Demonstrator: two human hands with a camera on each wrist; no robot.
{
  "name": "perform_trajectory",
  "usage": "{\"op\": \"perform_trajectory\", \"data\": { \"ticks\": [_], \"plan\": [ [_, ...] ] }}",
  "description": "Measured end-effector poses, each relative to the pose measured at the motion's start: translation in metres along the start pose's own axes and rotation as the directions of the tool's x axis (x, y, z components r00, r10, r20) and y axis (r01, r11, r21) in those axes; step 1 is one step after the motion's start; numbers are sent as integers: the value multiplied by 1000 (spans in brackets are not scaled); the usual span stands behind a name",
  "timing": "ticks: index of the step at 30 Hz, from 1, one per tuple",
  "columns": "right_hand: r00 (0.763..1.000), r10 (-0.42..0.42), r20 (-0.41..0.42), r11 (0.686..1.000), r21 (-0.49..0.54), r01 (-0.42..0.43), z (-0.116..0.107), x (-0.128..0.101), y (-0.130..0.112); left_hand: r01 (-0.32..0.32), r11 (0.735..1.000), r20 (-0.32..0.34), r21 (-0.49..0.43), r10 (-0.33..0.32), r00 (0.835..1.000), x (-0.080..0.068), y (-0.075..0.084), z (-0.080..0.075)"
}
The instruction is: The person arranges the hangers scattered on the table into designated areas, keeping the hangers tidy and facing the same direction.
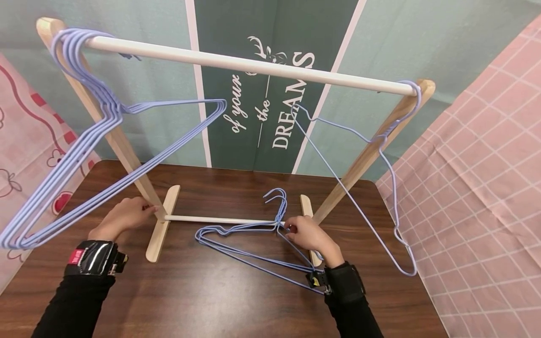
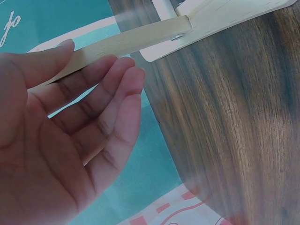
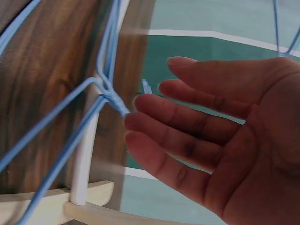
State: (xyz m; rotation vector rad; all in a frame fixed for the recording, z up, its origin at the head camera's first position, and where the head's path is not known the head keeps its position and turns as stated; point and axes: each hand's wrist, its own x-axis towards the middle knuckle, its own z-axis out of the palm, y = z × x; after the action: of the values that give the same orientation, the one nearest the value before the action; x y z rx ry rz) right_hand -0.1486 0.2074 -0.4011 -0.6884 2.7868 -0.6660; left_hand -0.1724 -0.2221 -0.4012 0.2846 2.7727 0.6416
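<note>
Beside the lower end of the rack's left wooden post [image 1: 127, 152] is my left hand [image 1: 127, 217], its fingers loosely bent and nothing held in the palm. Whether its fingertips touch the post I cannot tell. My right hand [image 1: 310, 233] is at the twisted necks of several blue wire hangers [image 1: 277, 220] lying on the table. In the right wrist view its fingers [image 3: 164, 129] are extended, the tips close to or touching a hanger neck [image 3: 115, 101], without curling round it. The hangers' hooks point toward the back, over the rack's lower white rod [image 1: 215, 219].
Several blue hangers [image 1: 111, 105] hang bunched at the left end of the upper white rod [image 1: 236, 61]. A single hanger [image 1: 393, 126] hangs at its right end, near the right post [image 1: 359, 164]. Wooden feet [image 1: 156, 239] stand on the brown table [image 1: 177, 300]. Cloths hang behind and beside it.
</note>
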Motion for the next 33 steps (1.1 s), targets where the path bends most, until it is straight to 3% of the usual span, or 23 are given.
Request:
{"op": "perform_trajectory", "data": {
  "ticks": [7,15,22,33],
  "plan": [
    [1000,1,-2,1000,-2,-1,10,8,5,-4,1000,-7,-1,4,1000,2,0,0],
    [998,65,-21,998,-26,-65,22,13,8,1,1000,1,14,-1,1000,2,-1,-1],
    [991,127,-30,988,-85,-129,33,16,10,-1,1000,7,7,1,1000,1,-1,0],
    [989,144,-17,976,-165,-145,44,17,14,6,1000,-10,14,-6,1000,1,1,0]
  ]
}}
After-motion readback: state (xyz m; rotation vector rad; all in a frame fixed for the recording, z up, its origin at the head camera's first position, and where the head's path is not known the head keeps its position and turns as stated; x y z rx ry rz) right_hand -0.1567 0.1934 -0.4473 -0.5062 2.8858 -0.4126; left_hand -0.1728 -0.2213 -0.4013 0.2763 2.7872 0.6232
